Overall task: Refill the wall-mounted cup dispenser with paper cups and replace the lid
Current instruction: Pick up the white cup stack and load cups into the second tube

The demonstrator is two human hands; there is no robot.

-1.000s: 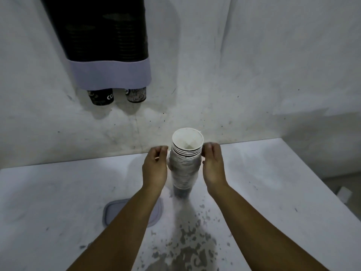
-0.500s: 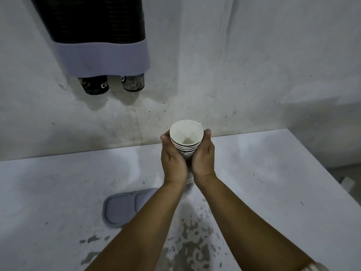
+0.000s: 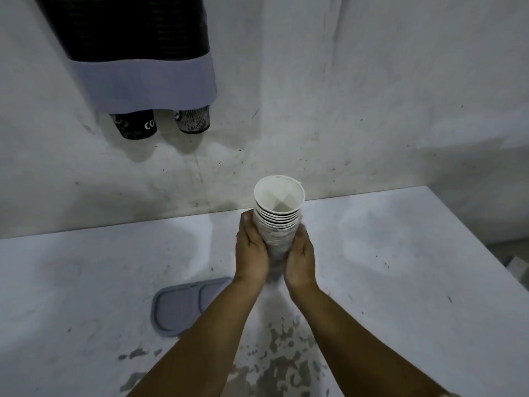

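A stack of nested paper cups (image 3: 277, 222), white inside with patterned sides, stands upright between my hands above the table. My left hand (image 3: 252, 250) grips its left side and my right hand (image 3: 301, 257) grips its right side, low on the stack. The wall-mounted cup dispenser (image 3: 140, 78) hangs at the upper left, dark above with a grey band below. Two cup bottoms (image 3: 134, 126) stick out under it. The grey lid (image 3: 177, 308) lies flat on the table, left of my left forearm, which covers part of it.
The white table (image 3: 400, 282) meets the stained white wall at the back. Worn dark patches (image 3: 280, 356) mark the table near its front. The table's right edge drops off at the far right, where a small white object (image 3: 518, 266) sits lower down.
Both hands closed around the cup stack, then slid lower on it, baring more rims. The camera moved nearer the wall.
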